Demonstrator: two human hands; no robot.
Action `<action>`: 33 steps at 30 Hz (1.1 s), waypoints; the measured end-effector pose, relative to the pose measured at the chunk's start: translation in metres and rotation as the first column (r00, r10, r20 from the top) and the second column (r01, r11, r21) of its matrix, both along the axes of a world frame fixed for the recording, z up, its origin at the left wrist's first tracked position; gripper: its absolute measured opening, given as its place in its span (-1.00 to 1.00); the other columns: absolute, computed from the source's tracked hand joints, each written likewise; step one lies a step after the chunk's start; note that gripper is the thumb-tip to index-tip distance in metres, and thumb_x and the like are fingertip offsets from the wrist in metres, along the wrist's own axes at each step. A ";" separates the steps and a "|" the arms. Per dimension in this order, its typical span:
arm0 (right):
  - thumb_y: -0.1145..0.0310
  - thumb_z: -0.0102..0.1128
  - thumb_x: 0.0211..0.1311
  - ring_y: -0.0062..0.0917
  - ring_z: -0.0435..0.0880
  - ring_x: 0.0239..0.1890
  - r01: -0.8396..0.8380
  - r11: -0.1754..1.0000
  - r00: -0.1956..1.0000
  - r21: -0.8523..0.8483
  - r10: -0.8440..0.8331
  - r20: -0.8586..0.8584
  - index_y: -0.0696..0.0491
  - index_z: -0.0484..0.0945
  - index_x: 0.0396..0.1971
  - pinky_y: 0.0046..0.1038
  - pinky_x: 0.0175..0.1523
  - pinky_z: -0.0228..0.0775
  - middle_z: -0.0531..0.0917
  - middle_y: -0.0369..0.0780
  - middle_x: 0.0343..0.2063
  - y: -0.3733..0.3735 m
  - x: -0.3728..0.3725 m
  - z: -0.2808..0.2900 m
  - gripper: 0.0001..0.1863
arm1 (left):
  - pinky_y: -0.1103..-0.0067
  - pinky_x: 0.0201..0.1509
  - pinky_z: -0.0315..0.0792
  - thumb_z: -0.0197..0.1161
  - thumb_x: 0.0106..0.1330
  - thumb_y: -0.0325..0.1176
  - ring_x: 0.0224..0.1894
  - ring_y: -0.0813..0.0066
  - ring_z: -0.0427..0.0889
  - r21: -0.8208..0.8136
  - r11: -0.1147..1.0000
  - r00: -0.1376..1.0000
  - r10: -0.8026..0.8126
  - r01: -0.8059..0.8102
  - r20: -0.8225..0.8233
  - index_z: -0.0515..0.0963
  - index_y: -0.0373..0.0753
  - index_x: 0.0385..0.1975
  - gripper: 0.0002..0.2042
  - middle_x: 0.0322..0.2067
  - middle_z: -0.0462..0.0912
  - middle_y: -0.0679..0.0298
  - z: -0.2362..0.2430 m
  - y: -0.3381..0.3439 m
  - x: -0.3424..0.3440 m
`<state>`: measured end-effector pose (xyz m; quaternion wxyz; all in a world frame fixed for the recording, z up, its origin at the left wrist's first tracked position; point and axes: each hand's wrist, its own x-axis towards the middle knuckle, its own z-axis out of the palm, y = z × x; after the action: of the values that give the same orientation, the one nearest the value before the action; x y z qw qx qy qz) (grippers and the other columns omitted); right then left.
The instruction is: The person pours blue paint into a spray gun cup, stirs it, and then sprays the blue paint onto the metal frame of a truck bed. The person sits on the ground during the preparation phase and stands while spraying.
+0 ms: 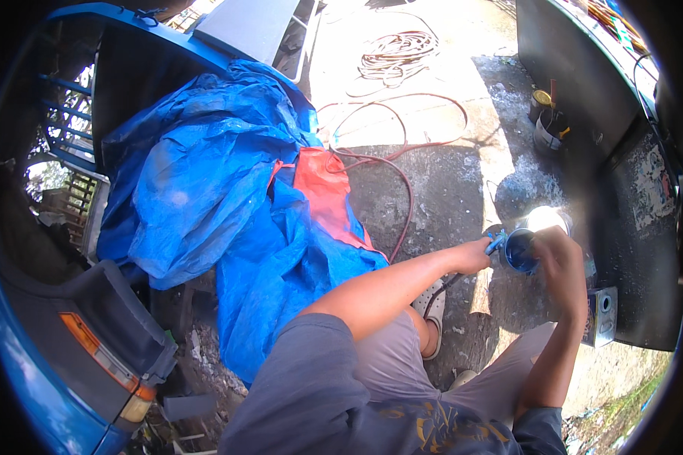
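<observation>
My left hand (474, 256) is closed around a blue-smeared spray gun (497, 241), with a dark hose (449, 287) running down from it toward my foot. Right beside the gun is a round cup (519, 252) with blue inside; whether it is joined to the gun I cannot tell. Over the cup's right rim, my right hand (560, 262) is held with bent fingers, and whatever is between them is hidden. Behind that hand a shiny round can (548, 220) glares in the sun.
A rectangular metal can (601, 317) stands by my right forearm. Farther off are a paint-stained pail (550, 130) and a dark upright panel (577, 76). A blue tarp (197, 174) with a red patch lies left, beside a blue vehicle part (45, 379). A reddish hose (410, 189) loops across the concrete.
</observation>
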<state>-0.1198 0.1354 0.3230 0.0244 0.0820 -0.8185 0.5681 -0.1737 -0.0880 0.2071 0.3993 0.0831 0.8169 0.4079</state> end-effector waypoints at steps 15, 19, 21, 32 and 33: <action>0.55 0.34 0.24 -0.35 0.68 -0.31 0.118 0.927 0.960 0.356 -0.014 -0.280 0.16 0.68 -0.21 -0.41 -0.18 0.49 0.67 -0.16 -0.34 0.001 -0.002 0.003 -0.87 | 0.36 -0.10 0.46 0.04 0.27 -0.45 -0.16 0.23 0.62 -0.009 0.999 0.999 -0.032 0.032 0.000 0.35 -0.24 0.28 -0.49 -0.20 0.64 0.01 0.008 -0.002 -0.003; 0.57 0.35 0.21 -0.34 0.69 -0.34 0.082 0.976 0.962 0.200 -0.025 -0.270 0.15 0.69 -0.22 -0.40 -0.23 0.48 0.67 -0.15 -0.34 -0.007 -0.002 0.002 -0.86 | 0.36 -0.09 0.47 0.04 0.27 -0.45 -0.16 0.22 0.62 0.016 1.000 1.000 0.012 -0.012 -0.002 0.31 -0.23 0.35 -0.43 -0.19 0.65 0.01 0.002 -0.003 -0.003; 0.60 0.27 0.22 -0.38 0.66 -0.29 0.011 0.981 0.982 0.193 0.026 -0.189 0.16 0.68 -0.24 -0.43 -0.14 0.46 0.67 -0.17 -0.32 -0.017 0.007 0.013 -0.88 | 0.35 -0.11 0.47 0.04 0.26 -0.45 -0.18 0.21 0.62 0.028 0.999 1.000 0.027 -0.027 -0.003 0.29 -0.23 0.37 -0.41 -0.21 0.65 0.01 -0.004 -0.007 -0.001; 0.55 0.32 0.26 -0.32 0.65 -0.39 0.028 0.979 0.964 0.204 0.028 -0.265 0.16 0.66 -0.24 -0.36 -0.28 0.47 0.65 -0.15 -0.39 -0.011 0.006 0.012 -0.90 | 0.40 -0.23 0.44 0.05 0.27 -0.46 -0.27 0.30 0.59 -0.017 0.999 0.998 0.032 -0.031 0.052 0.30 -0.21 0.38 -0.41 -0.27 0.64 0.08 0.005 -0.002 0.000; 0.54 0.32 0.26 -0.33 0.65 -0.39 -0.020 0.982 0.980 0.190 0.057 -0.189 0.15 0.66 -0.25 -0.35 -0.27 0.47 0.66 -0.15 -0.39 -0.006 0.008 0.015 -0.91 | 0.41 -0.24 0.44 0.05 0.27 -0.46 -0.28 0.31 0.58 0.011 0.999 0.999 0.038 -0.038 0.036 0.30 -0.21 0.37 -0.42 -0.28 0.64 0.09 -0.002 -0.003 0.000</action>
<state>-0.1118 0.1292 0.3377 0.0850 0.1545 -0.8602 0.4785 -0.1733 -0.0905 0.2055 0.4057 0.0626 0.8086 0.4216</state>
